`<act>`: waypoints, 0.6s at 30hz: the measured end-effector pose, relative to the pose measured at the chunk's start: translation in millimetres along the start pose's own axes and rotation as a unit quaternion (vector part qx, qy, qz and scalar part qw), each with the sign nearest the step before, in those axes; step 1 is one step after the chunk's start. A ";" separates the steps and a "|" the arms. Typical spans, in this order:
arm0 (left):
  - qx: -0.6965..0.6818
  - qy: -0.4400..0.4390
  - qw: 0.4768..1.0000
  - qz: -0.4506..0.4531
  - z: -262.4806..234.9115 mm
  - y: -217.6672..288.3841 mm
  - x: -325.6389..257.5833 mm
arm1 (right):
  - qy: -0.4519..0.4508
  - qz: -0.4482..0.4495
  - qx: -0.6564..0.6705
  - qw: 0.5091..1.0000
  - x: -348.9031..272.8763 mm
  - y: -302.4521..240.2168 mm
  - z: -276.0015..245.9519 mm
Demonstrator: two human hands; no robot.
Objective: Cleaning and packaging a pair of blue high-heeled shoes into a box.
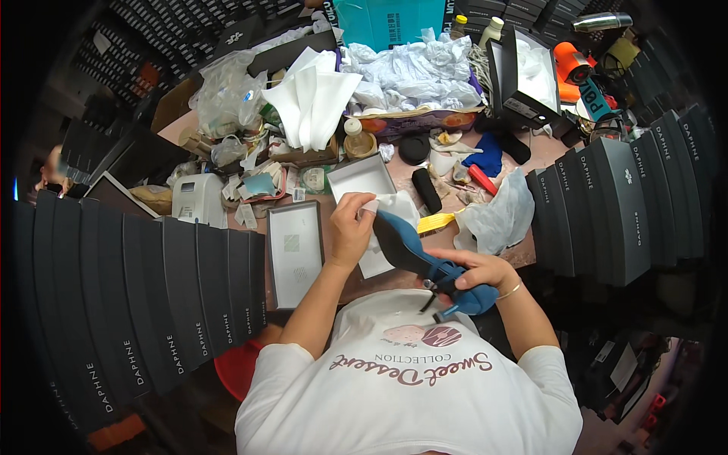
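- Gripping the heel end of a blue suede shoe (413, 254), the right hand (474, 271) is closed around it just above the person's white shirt (409, 387).
- The left hand (350, 227) pinches a small wad of white tissue (370, 206) between thumb and fingers, right at the toe end of the shoe.
- The shoe lies slanted, toe pointing up and away from the person, over more white tissue paper (394, 208) spread on the table.
- Just left of the shoe sits an open grey box lid (294, 254), with a second shallow grey tray (362, 176) beyond the shoe's toe.
- Right of the shoe, a crumpled clear plastic bag (497, 216) lies on the table, and a yellow strip (436, 222) pokes out between the two.
- Rows of dark shoe boxes (152, 303) stand on edge far left of the shoe, and another row (622, 197) stands far right.
- Beyond the shoe, a heap of white paper sheets (311, 95) tops the clutter.
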State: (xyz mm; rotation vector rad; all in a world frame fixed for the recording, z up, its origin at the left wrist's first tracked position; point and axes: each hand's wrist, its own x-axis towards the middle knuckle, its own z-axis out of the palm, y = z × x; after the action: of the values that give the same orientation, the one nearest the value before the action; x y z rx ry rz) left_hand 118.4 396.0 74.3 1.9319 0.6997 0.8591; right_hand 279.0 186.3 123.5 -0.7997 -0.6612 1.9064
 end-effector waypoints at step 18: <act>0.020 -0.002 0.999 0.026 -9.3 9.9 27.8 | 0.142 -0.155 0.274 0.938 54.4 45.1 -29.3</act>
State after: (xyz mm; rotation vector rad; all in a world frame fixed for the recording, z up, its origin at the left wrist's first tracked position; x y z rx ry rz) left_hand 129.1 416.8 94.5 1.9949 0.6703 0.8795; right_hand 257.2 219.8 58.2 -0.5511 -0.0537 1.5336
